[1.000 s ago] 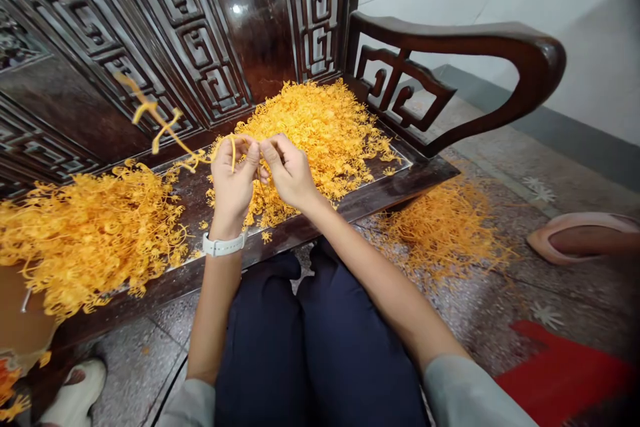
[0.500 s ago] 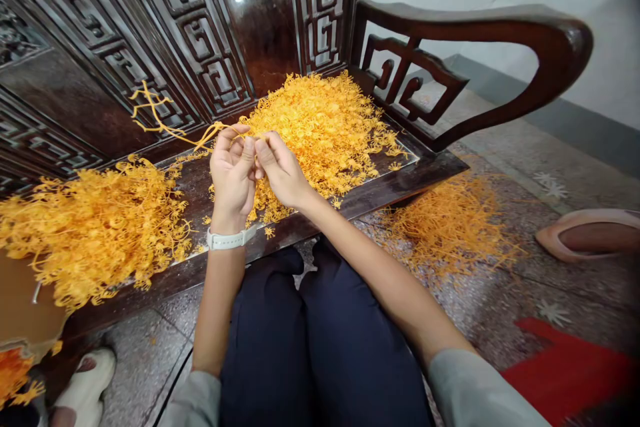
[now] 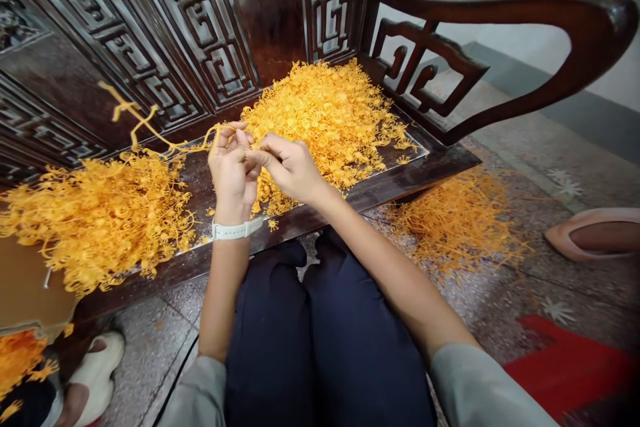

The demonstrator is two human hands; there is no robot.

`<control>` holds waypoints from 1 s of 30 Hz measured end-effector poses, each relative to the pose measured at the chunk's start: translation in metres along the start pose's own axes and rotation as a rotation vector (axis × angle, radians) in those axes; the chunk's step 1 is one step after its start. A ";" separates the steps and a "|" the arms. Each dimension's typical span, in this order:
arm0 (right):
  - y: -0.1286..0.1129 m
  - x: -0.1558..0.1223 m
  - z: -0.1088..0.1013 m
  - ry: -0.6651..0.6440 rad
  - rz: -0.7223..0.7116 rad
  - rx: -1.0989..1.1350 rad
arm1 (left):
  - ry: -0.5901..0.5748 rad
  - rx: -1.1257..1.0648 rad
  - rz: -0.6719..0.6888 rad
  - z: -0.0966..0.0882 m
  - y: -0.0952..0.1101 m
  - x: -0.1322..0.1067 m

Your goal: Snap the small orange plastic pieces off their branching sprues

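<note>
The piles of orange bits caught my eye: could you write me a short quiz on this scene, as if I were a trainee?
1. Fill in: the pale wristband is on the person's ____ wrist.
2. True or false: the left hand holds a branching yellow strand.
3. Where does the loose tangle of thin orange strands lie?
A) On the armrest
B) On the person's lap
C) On the floor

Key: 1. left; 2. true; 3. C
</note>
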State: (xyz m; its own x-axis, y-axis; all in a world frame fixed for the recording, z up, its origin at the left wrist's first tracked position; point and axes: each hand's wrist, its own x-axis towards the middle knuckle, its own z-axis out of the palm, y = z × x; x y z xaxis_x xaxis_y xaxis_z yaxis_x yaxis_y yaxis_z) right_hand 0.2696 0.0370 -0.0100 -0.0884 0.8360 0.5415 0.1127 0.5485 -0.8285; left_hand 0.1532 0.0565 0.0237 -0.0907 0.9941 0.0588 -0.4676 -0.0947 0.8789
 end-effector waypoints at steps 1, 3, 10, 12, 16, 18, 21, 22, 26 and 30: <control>-0.003 -0.001 -0.001 -0.023 -0.030 -0.041 | 0.011 -0.004 0.018 -0.001 0.000 0.001; -0.009 -0.002 -0.001 -0.060 -0.086 -0.097 | 0.013 -0.016 0.060 -0.002 -0.001 0.004; -0.006 -0.001 0.001 -0.130 -0.357 -0.387 | -0.043 -0.011 0.280 -0.006 -0.016 0.014; -0.014 -0.003 0.001 -0.162 -0.410 -0.557 | -0.049 0.022 0.281 -0.012 -0.018 0.021; -0.070 -0.026 0.000 -0.204 -0.562 -0.606 | 0.171 0.079 0.184 -0.045 -0.010 0.041; -0.101 -0.040 0.001 -0.275 -0.615 -0.500 | 0.286 0.038 0.080 -0.064 -0.001 0.048; -0.114 -0.042 0.000 -0.277 -0.654 -0.339 | 0.215 -0.040 0.052 -0.076 0.012 0.048; -0.108 -0.036 -0.001 -0.208 -0.605 -0.242 | 0.163 -0.086 0.051 -0.074 0.016 0.045; -0.066 -0.006 -0.007 0.235 -0.029 0.350 | -0.028 -0.293 -0.002 -0.051 0.028 0.032; -0.041 0.007 -0.016 0.422 0.313 0.692 | -0.094 -0.412 -0.076 -0.039 0.036 0.019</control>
State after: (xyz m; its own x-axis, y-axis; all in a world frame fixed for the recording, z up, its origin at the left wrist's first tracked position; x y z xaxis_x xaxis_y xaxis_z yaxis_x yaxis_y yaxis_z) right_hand 0.2805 0.0207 0.0305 0.2358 0.9571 0.1683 -0.5687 0.2763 -0.7747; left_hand 0.1006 0.0705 0.0380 0.0287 0.9977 0.0606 -0.7836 -0.0152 0.6211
